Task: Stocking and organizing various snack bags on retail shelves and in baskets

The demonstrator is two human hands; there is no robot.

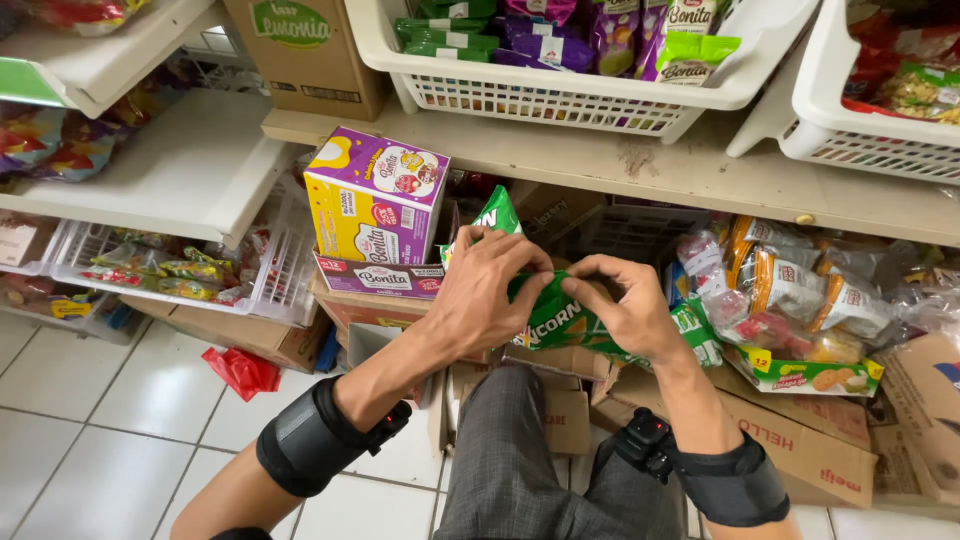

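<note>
One head-worn camera looks steeply down and forward from close above the person's forearms. It faces the wooden shelf edge crossing the upper frame, with white tiled floor at lower left. No second view shares the scene.

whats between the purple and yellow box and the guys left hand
A green snack packet sticks up in that stretch, beside the purple and yellow box and just above the left hand; the head view shows it.

Black wrist bands, grey checked trousers
</note>
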